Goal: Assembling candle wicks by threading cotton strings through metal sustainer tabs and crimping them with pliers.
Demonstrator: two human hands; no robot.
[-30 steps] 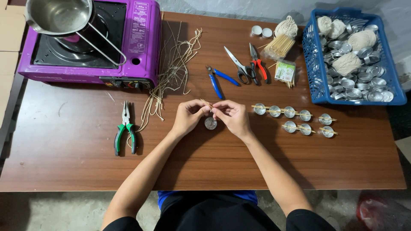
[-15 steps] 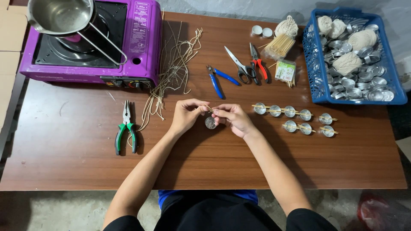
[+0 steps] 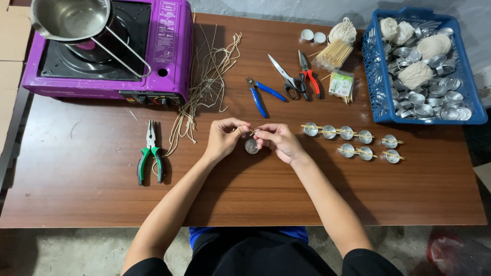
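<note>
Two hands meet at the middle of the wooden table [image 3: 102,199], and I list the items from largest to smallest. At the far left corner sits a purple stove [image 3: 169,56], hard-shelled, with a steel pot [image 3: 66,18] on its burner. At the far right a blue basket [image 3: 376,97] of rigid plastic mesh holds string balls and many loose metal cups. Between them lie a bundle of straw-coloured strands [image 3: 204,92], limp and fibrous, green pliers [image 3: 150,158], blue pliers [image 3: 258,97] and scissors [image 3: 286,76].

My left hand [image 3: 222,138] and right hand [image 3: 279,140] each close thumb and forefinger on a thin stick [image 3: 251,131], held level just above a small metal cup [image 3: 251,146] that rests on the table between them. I judge the cup light, thin-walled and easily dented; take it by the rim. The stick looks stiff but brittle; pinch it near both ends. Finished cups [image 3: 347,133] with sticks stand in two rows to the right.
</note>
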